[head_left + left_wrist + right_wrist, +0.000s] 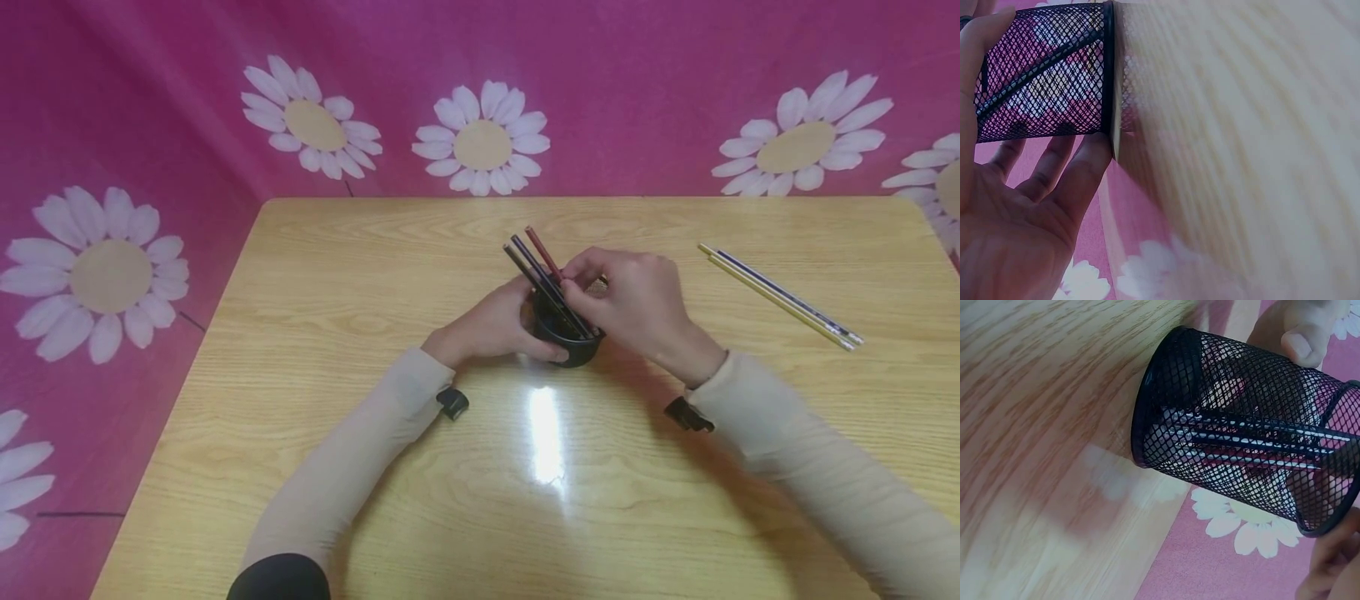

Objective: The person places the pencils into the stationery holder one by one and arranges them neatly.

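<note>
A black mesh pencil cup stands on the table, gripped around its side by my left hand. In the left wrist view, thumb and fingers curve about the mesh wall near its base. Three pencils lean in the cup toward the back left: a red pencil, a blue one and a dark one. My right hand is over the rim, pinching the red pencil between thumb and fingers. Through the mesh in the right wrist view, the pencils' lower parts show inside the cup.
On the right of the wooden table lie several loose pencils, yellow and dark blue, side by side with white ends toward me. A pink cloth with daisies hangs behind the table and along its left side.
</note>
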`<state>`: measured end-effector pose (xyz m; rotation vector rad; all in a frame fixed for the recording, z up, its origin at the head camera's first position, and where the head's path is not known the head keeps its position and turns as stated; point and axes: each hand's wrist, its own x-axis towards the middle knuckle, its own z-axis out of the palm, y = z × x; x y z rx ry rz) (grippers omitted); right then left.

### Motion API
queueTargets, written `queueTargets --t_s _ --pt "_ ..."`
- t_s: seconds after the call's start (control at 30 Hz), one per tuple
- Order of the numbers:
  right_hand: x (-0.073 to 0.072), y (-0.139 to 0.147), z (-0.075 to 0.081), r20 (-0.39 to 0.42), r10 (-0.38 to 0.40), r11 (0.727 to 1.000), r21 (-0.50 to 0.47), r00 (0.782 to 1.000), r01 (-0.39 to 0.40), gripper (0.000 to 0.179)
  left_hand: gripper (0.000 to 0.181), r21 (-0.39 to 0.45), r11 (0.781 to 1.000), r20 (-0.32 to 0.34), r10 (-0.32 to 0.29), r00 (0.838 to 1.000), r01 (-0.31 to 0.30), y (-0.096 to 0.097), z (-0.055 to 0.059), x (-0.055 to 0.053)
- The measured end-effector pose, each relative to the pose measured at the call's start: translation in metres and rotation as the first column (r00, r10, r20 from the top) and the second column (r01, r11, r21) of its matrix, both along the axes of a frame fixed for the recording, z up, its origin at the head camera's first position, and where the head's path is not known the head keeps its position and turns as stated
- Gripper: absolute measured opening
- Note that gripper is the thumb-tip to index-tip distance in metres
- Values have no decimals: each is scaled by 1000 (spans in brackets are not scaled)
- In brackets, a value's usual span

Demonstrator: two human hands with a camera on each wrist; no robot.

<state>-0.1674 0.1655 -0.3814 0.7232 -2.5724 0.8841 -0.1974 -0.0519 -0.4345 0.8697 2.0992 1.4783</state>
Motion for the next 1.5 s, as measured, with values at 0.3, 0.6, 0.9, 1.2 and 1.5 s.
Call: queueTargets --t_s 0.3,0.6,0.9,1.2,1.5 --pt "1 -4 2 24 -28 999 39 999 27 10 88 -2 1000 1 -2 1000 2 0 0 0" --pt "3 -8 7 51 -59 995 78 997 55 10 85 2 1000 0 -10 1000 10 0 0 0" --pt "2 -9 6 54 -64 995 81 997 60 10 83 19 1000 5 -11 1000 11 0 1 1" --pt "2 -8 7 73 -56 995 82 996 50 11 85 11 1000 -3 -4 1000 4 1 0 0" --pt "2 -6 6 79 -34 997 65 996 28 10 82 18 1000 3 -1 1000 0 1 1 0"
